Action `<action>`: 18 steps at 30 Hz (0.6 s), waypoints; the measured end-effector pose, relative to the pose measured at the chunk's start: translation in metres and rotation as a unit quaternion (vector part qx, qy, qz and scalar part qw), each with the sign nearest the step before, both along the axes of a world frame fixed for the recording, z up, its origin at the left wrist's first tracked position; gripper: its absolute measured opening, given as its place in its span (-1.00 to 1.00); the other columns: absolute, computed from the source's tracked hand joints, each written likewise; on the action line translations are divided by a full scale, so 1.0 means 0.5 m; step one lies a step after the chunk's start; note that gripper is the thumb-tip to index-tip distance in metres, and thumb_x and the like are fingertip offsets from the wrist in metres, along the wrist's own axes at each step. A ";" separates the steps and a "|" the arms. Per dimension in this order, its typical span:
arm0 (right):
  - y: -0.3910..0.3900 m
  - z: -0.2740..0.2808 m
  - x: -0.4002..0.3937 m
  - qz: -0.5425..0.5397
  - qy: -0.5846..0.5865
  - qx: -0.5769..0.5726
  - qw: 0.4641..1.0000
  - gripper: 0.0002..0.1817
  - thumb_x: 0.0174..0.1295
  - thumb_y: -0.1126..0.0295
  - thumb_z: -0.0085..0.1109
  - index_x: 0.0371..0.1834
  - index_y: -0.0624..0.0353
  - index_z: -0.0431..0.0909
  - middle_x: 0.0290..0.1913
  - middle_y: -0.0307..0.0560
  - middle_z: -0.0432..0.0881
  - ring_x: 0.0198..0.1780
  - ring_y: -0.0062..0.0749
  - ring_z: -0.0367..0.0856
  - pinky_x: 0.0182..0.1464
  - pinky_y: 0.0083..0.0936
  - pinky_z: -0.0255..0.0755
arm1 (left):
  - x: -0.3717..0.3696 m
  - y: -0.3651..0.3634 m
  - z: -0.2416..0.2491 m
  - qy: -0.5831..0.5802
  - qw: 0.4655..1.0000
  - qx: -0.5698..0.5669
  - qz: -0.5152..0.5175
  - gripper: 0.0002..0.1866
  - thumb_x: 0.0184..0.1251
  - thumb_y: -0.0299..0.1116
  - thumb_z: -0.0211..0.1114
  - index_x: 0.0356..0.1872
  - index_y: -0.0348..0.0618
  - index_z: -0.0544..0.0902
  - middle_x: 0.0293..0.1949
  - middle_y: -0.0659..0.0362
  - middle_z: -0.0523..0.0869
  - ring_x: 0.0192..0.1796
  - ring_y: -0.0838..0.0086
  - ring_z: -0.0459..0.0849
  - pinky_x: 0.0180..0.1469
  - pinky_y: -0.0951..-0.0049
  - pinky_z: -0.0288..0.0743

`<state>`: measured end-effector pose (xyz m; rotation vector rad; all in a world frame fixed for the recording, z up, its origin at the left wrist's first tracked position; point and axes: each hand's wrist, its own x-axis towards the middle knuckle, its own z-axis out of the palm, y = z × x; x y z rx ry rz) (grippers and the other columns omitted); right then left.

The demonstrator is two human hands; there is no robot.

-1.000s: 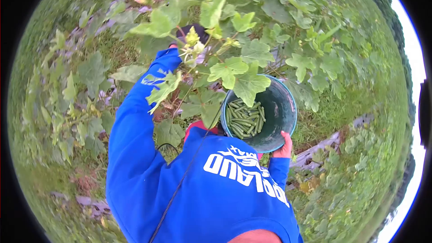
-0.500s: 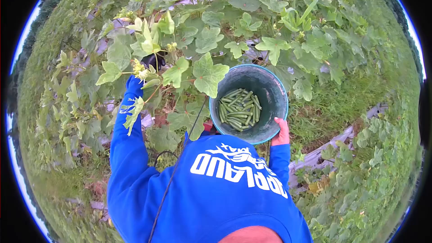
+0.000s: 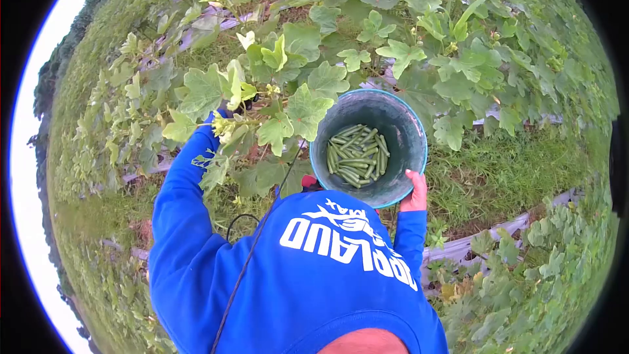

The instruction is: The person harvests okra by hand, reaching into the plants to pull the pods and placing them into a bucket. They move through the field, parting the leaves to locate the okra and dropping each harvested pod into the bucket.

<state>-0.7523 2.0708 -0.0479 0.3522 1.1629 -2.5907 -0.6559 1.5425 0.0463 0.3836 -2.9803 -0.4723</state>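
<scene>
My right hand (image 3: 415,191) grips the rim of a round green bucket (image 3: 409,137) with a blue edge, thumb over the lip. Inside, many green okra pods (image 3: 354,164) lie in a heap on the bottom. My left hand (image 3: 246,101), in a dark glove, reaches in among the leaves of an okra plant (image 3: 275,128). Leaves and pale yellow buds (image 3: 226,128) cover most of it, so its fingers and anything in them are hidden.
Broad-leaved plants (image 3: 452,85) crowd in front and to the left. Grass (image 3: 485,180) and strips of pale plastic sheet (image 3: 458,249) lie on the right. A dark cord (image 3: 255,242) runs across my blue sweatshirt (image 3: 308,275). Trees (image 3: 49,92) stand far left.
My view has turned a little, showing more sky at left. My left hand, with the plant tops around it, appears further right and slightly lower. My right hand keeps its hold on the bucket.
</scene>
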 end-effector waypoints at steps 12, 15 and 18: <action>0.017 -0.001 0.008 0.007 0.011 0.000 1.000 -0.58 0.11 0.39 0.20 0.07 0.20 0.46 0.01 -0.11 0.56 0.04 -0.37 0.52 0.13 -0.41 0.38 | 0.078 0.078 -0.008 -0.047 0.997 0.048 -0.043 -0.74 0.34 -0.38 0.14 -0.01 -0.18 0.62 -0.07 0.05 0.66 -0.03 0.29 0.64 -0.02 0.30 0.51; 0.030 0.011 0.014 0.002 0.006 0.006 1.000 -0.57 0.12 0.38 0.19 0.08 0.20 0.45 0.02 -0.11 0.56 0.06 -0.36 0.52 0.15 -0.39 0.38 | 0.085 0.098 -0.019 -0.063 0.993 0.072 -0.074 -0.75 0.34 -0.37 0.14 -0.01 -0.18 0.62 -0.08 0.05 0.66 -0.04 0.31 0.64 -0.03 0.31 0.52; 0.052 0.018 0.025 -0.009 0.002 0.008 1.000 -0.57 0.13 0.37 0.20 0.10 0.19 0.45 0.02 -0.12 0.56 0.06 -0.33 0.52 0.16 -0.34 0.39 | 0.087 0.118 -0.020 -0.074 0.986 0.093 -0.117 -0.75 0.35 -0.37 0.14 -0.02 -0.18 0.62 -0.08 0.05 0.66 -0.05 0.32 0.65 -0.04 0.31 0.53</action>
